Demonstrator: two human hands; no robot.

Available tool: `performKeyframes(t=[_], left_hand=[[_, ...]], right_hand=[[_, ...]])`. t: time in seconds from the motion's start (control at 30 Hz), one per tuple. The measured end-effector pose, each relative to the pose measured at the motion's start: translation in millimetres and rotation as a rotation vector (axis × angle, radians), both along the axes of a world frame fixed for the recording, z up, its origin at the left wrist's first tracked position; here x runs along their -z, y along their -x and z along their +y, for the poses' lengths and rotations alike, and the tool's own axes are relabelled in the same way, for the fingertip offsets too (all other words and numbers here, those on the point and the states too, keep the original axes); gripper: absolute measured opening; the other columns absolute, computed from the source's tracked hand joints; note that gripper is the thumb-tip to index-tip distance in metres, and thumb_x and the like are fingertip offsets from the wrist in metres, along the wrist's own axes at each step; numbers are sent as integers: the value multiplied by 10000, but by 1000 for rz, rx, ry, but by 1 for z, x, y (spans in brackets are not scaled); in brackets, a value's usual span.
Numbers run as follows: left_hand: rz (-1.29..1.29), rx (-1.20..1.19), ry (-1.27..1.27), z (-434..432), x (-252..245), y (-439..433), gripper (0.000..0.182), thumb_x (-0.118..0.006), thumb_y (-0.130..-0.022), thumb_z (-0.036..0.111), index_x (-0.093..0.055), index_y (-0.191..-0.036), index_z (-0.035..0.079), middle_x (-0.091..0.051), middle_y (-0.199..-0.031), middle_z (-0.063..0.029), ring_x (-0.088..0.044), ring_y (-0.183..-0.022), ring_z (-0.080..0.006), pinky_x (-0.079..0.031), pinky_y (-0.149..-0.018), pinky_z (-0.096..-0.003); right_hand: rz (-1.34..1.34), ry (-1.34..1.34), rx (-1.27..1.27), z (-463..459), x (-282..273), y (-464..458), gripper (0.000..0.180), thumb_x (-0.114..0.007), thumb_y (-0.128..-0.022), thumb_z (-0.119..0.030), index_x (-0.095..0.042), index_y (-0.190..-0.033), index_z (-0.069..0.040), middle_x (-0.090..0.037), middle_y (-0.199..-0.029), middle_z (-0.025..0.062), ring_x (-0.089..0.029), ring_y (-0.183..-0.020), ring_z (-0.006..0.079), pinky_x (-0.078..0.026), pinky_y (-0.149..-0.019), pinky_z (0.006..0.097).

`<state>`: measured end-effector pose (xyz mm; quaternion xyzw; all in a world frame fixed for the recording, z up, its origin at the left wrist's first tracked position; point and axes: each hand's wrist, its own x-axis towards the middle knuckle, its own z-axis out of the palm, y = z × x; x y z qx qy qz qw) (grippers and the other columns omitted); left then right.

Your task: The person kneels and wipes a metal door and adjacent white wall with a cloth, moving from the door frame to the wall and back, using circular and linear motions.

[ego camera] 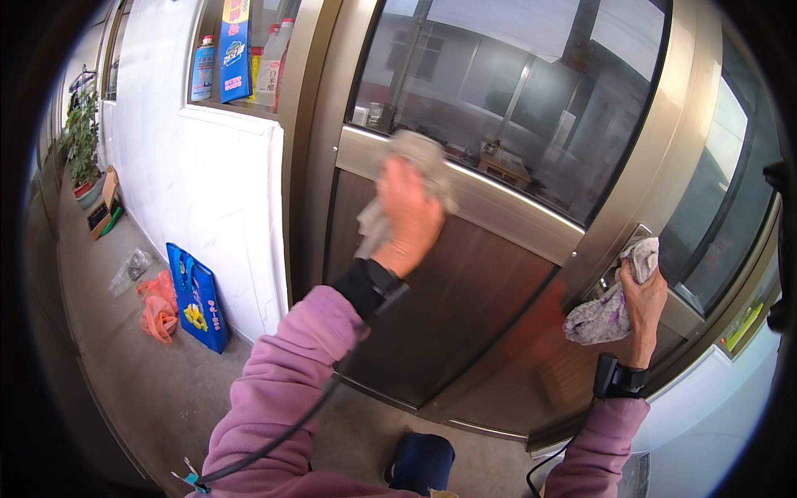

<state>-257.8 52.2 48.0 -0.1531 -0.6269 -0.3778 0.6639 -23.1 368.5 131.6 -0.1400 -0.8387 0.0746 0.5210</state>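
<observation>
My left hand (pixel 408 211) presses a beige cloth (pixel 417 152) against the middle rail (pixel 517 215) of a brushed-metal door, just below its glass pane (pixel 498 93). Hand and cloth are blurred there. At the door's right side, my right hand (pixel 644 299) grips a grey-and-white towel (pixel 598 320) beside the door handle (pixel 638 233). The towel partly hides the handle, and I cannot tell whether the hand also holds it. Both wrists wear black bands, and a dark cable runs along the left sleeve.
Left of the door, bottles, a spray can (pixel 203 68) and a blue box (pixel 235 56) stand on a window ledge. Against the white wall (pixel 212 187) lean a blue bag (pixel 198 305) and orange plastic bags (pixel 159 311). A potted plant (pixel 82 143) stands farther back.
</observation>
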Motion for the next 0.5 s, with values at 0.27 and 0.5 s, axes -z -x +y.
performKeyframes(t=[0.27, 0.5], left_hand=[[290, 280, 620, 45, -5, -51, 525, -671, -690, 53, -641, -1188, 217, -569, -1220, -72, -588, -961, -265, -433, -753, -387], [-10, 237, -143, -28, 25, 1, 602, -723, -738, 53, -495, -1294, 15, -461, -1299, -225, -489, -1175, -445, -403, -990, -483]], right_hand=[[-15, -21, 44, -6, -3, -1, 483, -722, -806, -376, -692, -1078, 22, -717, -949, 230, -701, -907, 388, -536, -815, 434], [37, -31, 62, -9, 0, 1, 472, -716, -801, -386, -690, -1048, 15, -708, -919, 245, -688, -897, 413, -529, -792, 443]])
